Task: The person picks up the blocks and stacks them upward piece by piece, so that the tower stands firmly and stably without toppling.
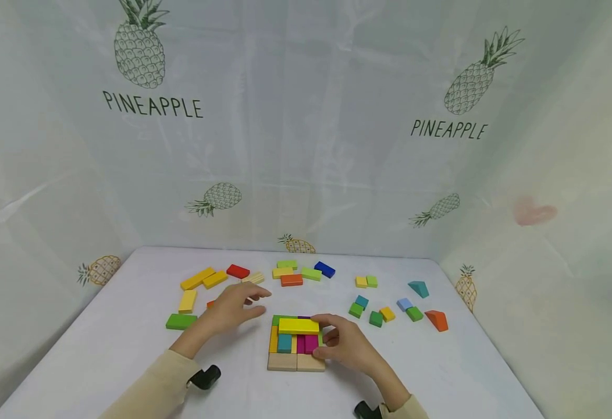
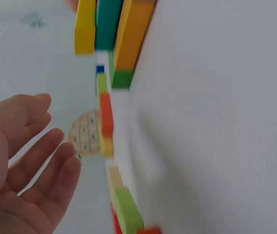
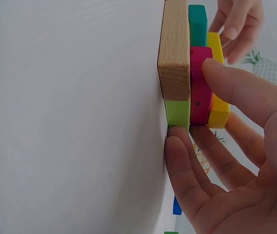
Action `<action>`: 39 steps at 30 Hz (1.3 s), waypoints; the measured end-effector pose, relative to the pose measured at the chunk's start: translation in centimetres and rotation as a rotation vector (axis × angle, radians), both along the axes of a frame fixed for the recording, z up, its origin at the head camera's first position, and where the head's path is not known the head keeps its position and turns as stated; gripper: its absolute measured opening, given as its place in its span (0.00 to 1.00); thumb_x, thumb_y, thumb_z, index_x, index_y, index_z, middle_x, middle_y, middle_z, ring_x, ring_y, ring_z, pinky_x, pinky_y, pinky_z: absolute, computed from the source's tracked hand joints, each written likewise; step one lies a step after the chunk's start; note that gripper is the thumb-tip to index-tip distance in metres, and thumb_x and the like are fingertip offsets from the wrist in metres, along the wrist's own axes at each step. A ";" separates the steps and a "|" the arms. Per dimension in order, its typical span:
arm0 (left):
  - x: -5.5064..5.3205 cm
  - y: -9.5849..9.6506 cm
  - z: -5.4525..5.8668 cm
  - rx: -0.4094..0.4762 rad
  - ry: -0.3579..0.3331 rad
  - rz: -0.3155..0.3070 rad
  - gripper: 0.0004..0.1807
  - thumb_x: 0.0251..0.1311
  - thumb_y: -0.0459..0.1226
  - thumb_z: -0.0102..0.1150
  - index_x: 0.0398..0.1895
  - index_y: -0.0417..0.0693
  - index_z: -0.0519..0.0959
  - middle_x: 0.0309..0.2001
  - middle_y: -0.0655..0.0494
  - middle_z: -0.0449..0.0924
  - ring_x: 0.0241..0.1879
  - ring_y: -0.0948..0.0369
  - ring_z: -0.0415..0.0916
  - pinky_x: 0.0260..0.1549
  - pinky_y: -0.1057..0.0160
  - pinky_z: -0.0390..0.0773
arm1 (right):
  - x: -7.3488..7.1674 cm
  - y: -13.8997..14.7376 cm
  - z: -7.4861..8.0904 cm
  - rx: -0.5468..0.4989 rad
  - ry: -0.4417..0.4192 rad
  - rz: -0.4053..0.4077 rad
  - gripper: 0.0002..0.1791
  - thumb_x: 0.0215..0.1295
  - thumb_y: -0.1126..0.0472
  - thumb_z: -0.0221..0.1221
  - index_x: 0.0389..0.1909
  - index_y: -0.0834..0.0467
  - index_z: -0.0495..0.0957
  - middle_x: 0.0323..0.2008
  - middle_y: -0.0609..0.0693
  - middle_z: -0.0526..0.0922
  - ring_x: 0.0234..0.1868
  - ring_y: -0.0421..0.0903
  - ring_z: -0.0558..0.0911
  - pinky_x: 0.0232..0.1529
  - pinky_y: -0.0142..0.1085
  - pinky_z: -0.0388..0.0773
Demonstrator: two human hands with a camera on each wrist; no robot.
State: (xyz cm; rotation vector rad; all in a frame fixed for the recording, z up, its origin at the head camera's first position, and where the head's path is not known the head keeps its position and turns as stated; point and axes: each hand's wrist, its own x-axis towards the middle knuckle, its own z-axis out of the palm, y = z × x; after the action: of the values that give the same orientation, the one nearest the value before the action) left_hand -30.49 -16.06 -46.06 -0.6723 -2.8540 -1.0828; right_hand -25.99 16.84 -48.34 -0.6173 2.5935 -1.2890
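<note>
A low layered stack of wooden blocks stands at the table's middle. Two plain wood blocks [image 1: 282,362] form its front edge, with a teal block [image 1: 284,343] and magenta blocks [image 1: 311,344] behind them. A long yellow block [image 1: 298,326] lies across the top. My right hand [image 1: 345,343] grips a magenta block at the stack's right side, thumb on its near face and fingers curled round the far side. Those fingers also reach the yellow block's end and the light green block [image 3: 177,113] below. My left hand [image 1: 232,305] hovers left of the stack, empty, fingers loosely bent.
Loose blocks lie around the stack: yellow ones [image 1: 198,278] and a green one [image 1: 181,321] at left, an orange-red one [image 1: 292,280] and a blue one [image 1: 324,269] at the back. Small cubes and an orange wedge [image 1: 437,320] lie at right. A pineapple-print curtain [image 1: 306,145] hangs behind.
</note>
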 end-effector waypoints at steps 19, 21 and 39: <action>-5.8 -13.3 -1.0 -0.122 0.059 0.240 0.23 0.72 0.37 0.66 0.67 0.43 0.80 0.62 0.38 0.80 0.59 0.39 0.76 0.59 0.36 0.80 | 0.1 0.1 -0.3 -0.010 -0.012 -0.020 0.34 0.63 0.57 0.77 0.69 0.47 0.78 0.60 0.50 0.82 0.49 0.49 0.82 0.48 0.35 0.86; -6.1 -14.1 -1.4 -0.147 0.051 0.249 0.23 0.71 0.38 0.67 0.67 0.41 0.80 0.62 0.37 0.80 0.57 0.39 0.76 0.59 0.36 0.80 | 0.2 0.0 -0.2 -0.011 -0.016 -0.022 0.34 0.62 0.57 0.77 0.69 0.46 0.78 0.60 0.50 0.82 0.48 0.48 0.82 0.48 0.35 0.86; -8.0 -16.2 -1.5 -0.254 -0.037 0.232 0.21 0.70 0.34 0.67 0.63 0.35 0.81 0.53 0.38 0.84 0.51 0.43 0.78 0.59 0.37 0.80 | 0.1 -0.2 0.0 -0.004 -0.023 -0.035 0.35 0.62 0.56 0.77 0.70 0.46 0.77 0.61 0.49 0.82 0.48 0.47 0.82 0.48 0.35 0.86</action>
State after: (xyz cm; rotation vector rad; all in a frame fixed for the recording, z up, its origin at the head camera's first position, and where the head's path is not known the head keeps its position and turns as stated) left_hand -38.47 -32.29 -47.56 -0.3169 -3.0347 -0.7175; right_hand -25.90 16.65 -48.30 -0.5565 2.5949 -1.3035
